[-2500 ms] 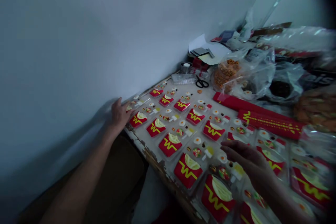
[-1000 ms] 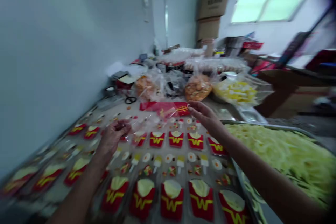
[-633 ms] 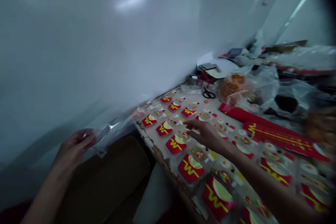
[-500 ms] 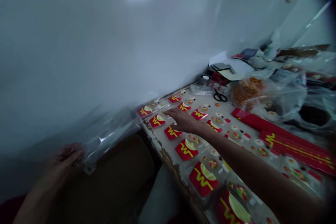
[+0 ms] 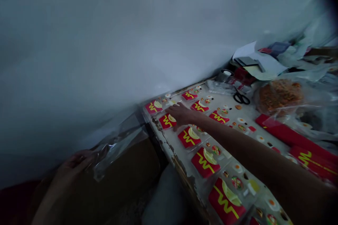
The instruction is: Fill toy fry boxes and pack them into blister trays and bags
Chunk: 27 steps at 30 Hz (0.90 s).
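Note:
My left hand [image 5: 77, 165] is closed on the edge of a clear plastic sheet or bag [image 5: 118, 146], left of the table and lower than its top. The clear plastic stretches from it toward the table's corner. My right hand [image 5: 181, 114] lies over the far left of the table, fingers spread and pointing left. Beside its fingers is a red piece with a yellow zigzag [image 5: 167, 121] and a pale half-round shape. Another red piece [image 5: 153, 107] lies just beyond, at the corner. Small food-shaped pieces [image 5: 216, 150] lie by the red ones; my forearm hides some.
Rows of red pieces cover the worn-edged table [image 5: 175, 154]. Farther right are black scissors [image 5: 241, 97], a roll of tape [image 5: 225, 75], a bag of orange-brown pieces [image 5: 280, 95] and long red packs [image 5: 280, 130]. A pale wall [image 5: 118, 42] runs behind. A brown box-like shape [image 5: 132, 168] sits below.
The view has shifted, and the table's things sit farther right. My left hand, still on the plastic, is nearer the table. My right hand stays over the far-left red pieces.

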Available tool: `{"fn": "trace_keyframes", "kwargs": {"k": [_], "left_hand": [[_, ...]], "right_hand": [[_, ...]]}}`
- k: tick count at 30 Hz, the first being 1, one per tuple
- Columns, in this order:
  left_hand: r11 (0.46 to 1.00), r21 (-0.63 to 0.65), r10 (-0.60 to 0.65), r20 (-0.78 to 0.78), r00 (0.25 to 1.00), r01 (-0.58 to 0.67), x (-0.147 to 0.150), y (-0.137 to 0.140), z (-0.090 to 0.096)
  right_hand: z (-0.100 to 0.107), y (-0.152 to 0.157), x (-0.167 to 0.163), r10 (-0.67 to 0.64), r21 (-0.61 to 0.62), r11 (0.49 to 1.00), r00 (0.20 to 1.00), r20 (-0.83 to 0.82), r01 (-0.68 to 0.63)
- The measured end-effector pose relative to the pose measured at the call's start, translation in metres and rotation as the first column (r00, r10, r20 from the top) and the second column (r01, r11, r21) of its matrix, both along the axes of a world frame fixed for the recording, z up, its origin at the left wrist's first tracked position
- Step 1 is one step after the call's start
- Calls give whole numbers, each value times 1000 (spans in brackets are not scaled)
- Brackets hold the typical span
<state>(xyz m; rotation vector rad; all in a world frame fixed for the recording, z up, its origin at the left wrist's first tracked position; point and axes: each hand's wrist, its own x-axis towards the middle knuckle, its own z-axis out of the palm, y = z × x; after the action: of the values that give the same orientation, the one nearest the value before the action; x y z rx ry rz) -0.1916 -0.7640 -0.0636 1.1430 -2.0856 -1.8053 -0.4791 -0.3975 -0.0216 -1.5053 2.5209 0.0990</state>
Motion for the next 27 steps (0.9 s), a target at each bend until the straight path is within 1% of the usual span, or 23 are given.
{"fn": "trace_keyframes", "kwargs": {"k": [3, 6, 8, 10, 12, 14, 17, 19, 21, 24, 27], "left_hand": [[997, 78, -17, -70, 997, 22, -2, -3, -7], [996, 74, -40, -98, 994, 47, -2, -5, -7], [996, 67, -49, -116, 992, 57, -2, -5, -5], [995, 81, -48, -131, 990, 59, -3, -3, -3], [993, 99, -49, -145, 988, 63, -6, 2, -2], [991, 104, -65, -163, 985, 83, -13, 11, 0], [981, 122, -131, -180, 975, 154, -28, 35, 6], [969, 139, -180, -181, 967, 206, -39, 57, 12], [953, 140, -245, -174, 954, 270, -51, 84, 18], [902, 133, -389, -169, 906, 412, -68, 134, 27], [823, 173, -516, -169, 840, 541, -81, 192, 35]], "right_hand": [[3, -3, 3, 40, -26, 999, 999, -25, -41], [21, -2, 11, 9, -101, 995, 995, -97, -19], [38, 3, 21, -75, -200, 979, 985, -156, 43], [54, 9, 35, -187, -306, 944, 963, -196, 121], [66, 16, 52, -289, -376, 905, 936, -203, 198], [70, 21, 71, -364, -406, 874, 913, -185, 266], [67, 35, 98, -420, -408, 852, 894, -157, 329], [64, 54, 114, -436, -400, 847, 888, -146, 350], [62, 84, 127, -460, -400, 834, 879, -123, 380], [61, 148, 147, -484, -380, 822, 872, -74, 424], [58, 220, 173, -506, -327, 819, 862, -25, 472]]}}
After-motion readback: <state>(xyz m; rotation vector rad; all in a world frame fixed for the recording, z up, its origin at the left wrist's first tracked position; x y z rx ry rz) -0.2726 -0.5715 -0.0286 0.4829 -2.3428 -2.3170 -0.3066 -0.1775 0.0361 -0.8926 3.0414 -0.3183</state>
